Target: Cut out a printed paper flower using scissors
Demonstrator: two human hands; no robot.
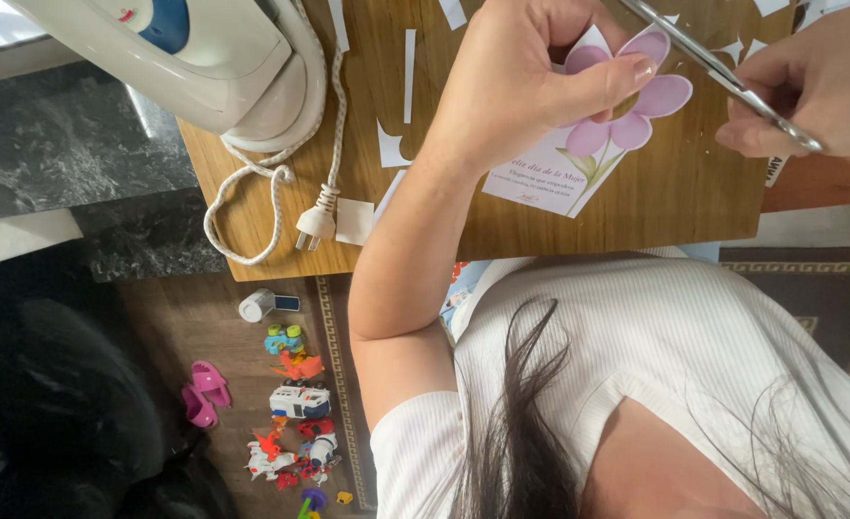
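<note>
Toward the upper right of the frame, over a wooden tabletop (675, 197), the left hand (526, 82) pinches a printed paper card (564, 173) between thumb and fingers, the thumb pressed flat on a petal of the purple flower (636, 101) printed on it. The right hand (814, 82) at the right edge is closed around the handles of metal scissors (723, 72), whose blades run up and left, crossing the top of the flower just beside the left thumb.

A slip looks most likely there: the blades sit so near the thumb tip that a hurried snip could nick it, and the rounded petals call for tight turns, so a straight bite could clip a petal. The card is held in the air rather than flat, so it may flex or twist under the blade and leave a ragged edge.

The card is white, with lilac petals, a thin green stem with leaves, and small lines of print below. Its top already follows the petal outline, while the lower part keeps square corners and hangs over the wood below the left hand.

White paper offcuts (408, 58) lie scattered across the top of the table. At upper left rests a white and blue clothes iron (184, 58), its braided cord (252, 178) looping down to an unplugged plug (316, 224). Lower left, on the floor, lie small toys (295, 423) and pink sandals (204, 392)
</note>
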